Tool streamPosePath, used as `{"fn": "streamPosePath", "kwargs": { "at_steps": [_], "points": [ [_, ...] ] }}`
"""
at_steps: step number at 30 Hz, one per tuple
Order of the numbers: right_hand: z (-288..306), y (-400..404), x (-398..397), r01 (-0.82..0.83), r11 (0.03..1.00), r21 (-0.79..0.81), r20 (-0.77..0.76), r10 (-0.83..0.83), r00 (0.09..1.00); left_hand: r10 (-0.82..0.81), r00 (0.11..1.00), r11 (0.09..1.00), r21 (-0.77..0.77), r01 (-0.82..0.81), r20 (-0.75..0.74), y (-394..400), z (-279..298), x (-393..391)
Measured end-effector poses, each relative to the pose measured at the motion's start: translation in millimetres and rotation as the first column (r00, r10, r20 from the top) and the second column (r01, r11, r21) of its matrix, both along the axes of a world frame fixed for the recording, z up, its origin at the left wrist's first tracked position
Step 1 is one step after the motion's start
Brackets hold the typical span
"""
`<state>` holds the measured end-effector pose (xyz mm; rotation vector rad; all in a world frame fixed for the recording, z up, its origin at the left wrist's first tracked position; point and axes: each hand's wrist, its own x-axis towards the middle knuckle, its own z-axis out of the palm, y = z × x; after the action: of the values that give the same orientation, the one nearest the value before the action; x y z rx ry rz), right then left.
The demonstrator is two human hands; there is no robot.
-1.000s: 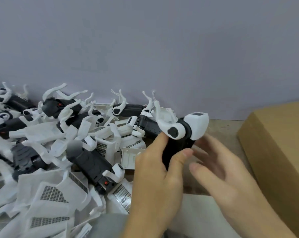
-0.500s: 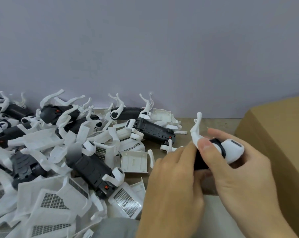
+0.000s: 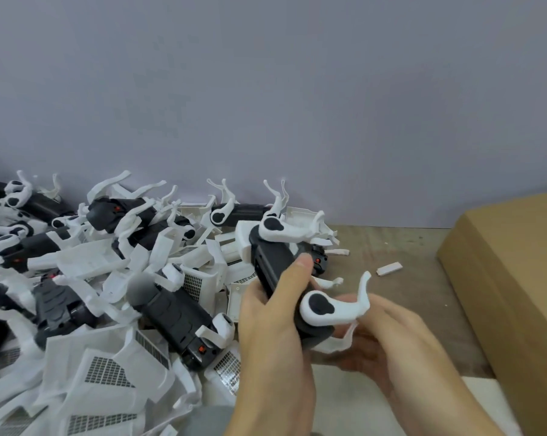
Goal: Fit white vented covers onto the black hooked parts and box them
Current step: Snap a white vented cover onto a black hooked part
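While the black hooked plastic part is gripped by the left hand, fingers and thumb curled around its body, the right hand is cupped beneath its near end; whether anything is pinched there cannot be told. A white edge shows below that end, possibly a cover. The part is held above the surface, between the pile of white vented plastic covers at left and the brown cardboard box at right. Risk noted: a protruding white hook could be snagged or snapped under misaligned pressing.

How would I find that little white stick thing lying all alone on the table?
Start at the big brown cardboard box on the right. Look left onto the bare brown tabletop beside it. The small flat white plastic strip lies there alone, apart from the heaped black-and-white parts.
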<state>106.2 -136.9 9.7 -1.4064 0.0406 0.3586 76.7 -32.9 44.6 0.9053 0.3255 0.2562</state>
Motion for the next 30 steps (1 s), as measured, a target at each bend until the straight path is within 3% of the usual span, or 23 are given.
{"fn": "streamPosePath", "kwargs": {
  "at_steps": [2, 4, 7, 12, 16, 30],
  "points": [
    [2.1, -0.1, -1.9, -0.057, 0.988, 0.141, -0.065, 0.067, 0.996, -0.016, 1.000, 0.997, -0.070, 0.016, 0.007, 1.6, -1.9, 0.6],
    [2.4, -0.3, -4.4, -0.127, 0.975, 0.182, -0.031, 0.134, 0.990, -0.056, 0.998, 0.991, -0.119, 0.059, 0.031, 3.9, -2.3, -0.6],
    [2.6, -1.1, -7.9, -0.153, 0.978, 0.144, 0.078, 0.143, 0.987, -0.153, 0.987, 0.984, -0.088, 0.157, 0.048, 6.3, -7.6, 0.0],
    [3.2, 1.6, -12.3, -0.124, 0.991, -0.055, 0.242, 0.133, 0.961, -0.151, 0.988, 0.988, 0.042, 0.150, 0.026, 5.0, -17.3, 4.9],
    [2.3, 3.1, -12.7, -0.090, 0.995, -0.032, 0.250, 0.096, 0.964, -0.187, 0.982, 0.975, 0.129, 0.182, 0.029, 2.2, -24.2, 9.2],
    [-4.3, 1.6, -10.6, -0.125, 0.992, -0.007, 0.256, 0.123, 0.959, -0.164, 0.985, 0.966, 0.209, 0.150, 0.054, 1.5, -28.5, 11.6]
  ]
}}
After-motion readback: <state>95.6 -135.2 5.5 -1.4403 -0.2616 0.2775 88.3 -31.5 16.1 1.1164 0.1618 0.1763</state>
